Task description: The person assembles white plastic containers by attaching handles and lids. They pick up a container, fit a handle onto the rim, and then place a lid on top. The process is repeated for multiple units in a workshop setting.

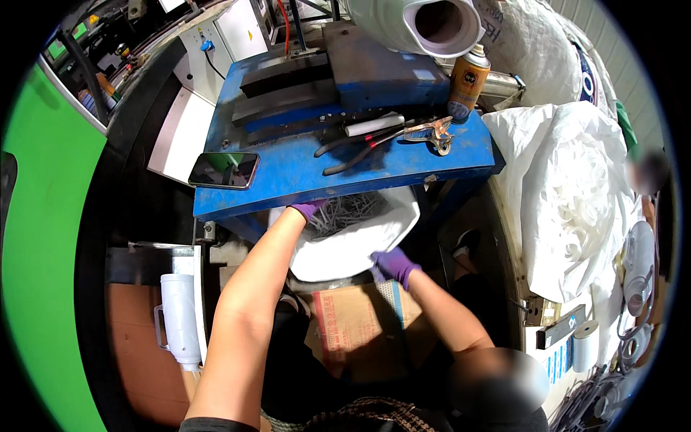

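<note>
White sack (335,255) of grey strips (349,214), just below the centre of the frame, mouth open and facing up, far side out of sight beneath the front edge of the blue table (288,160). Lower down in the frame, a cardboard box (360,320); cannot tell whether in contact with the sack's base.

At the upper-left part of the rim, the left hand (308,209) in a purple glove, partly hidden at the table edge; cannot tell how tightly closed, or whether around fabric or strips. At the lower-right part, the right hand (396,266), also in purple, fingers bent in a narrow pinch on the sack's edge.

Step in hand, by the look of it: steadying or shifting the sack at the table's underside, strips already inside. For the next move, probably: a firm hold on both sides of the rim, an even pull or push, mouth upward against spilling. Worth care too: clearance below the table edge, close to the left hand.

On the tabletop, upper middle of the frame, apart from both hands: a pliers-like tool (430,132), a spray can (468,85) and, farther left, a phone (224,171).
</note>
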`<act>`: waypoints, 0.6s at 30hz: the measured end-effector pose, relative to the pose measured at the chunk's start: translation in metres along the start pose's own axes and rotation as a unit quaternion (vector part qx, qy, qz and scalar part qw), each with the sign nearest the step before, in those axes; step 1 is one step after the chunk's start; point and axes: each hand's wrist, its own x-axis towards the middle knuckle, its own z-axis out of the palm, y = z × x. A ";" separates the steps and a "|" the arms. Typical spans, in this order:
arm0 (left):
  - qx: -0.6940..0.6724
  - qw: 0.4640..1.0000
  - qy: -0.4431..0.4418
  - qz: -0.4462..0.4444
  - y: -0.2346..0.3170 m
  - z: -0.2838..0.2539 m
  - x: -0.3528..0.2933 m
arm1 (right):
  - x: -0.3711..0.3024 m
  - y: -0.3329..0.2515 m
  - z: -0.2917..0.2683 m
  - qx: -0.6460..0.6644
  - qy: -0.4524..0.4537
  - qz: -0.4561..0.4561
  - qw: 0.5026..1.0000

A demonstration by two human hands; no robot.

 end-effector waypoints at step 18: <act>0.199 0.912 -0.358 0.021 0.123 -0.097 -0.183 | -0.123 0.067 0.077 0.026 -0.254 0.037 0.966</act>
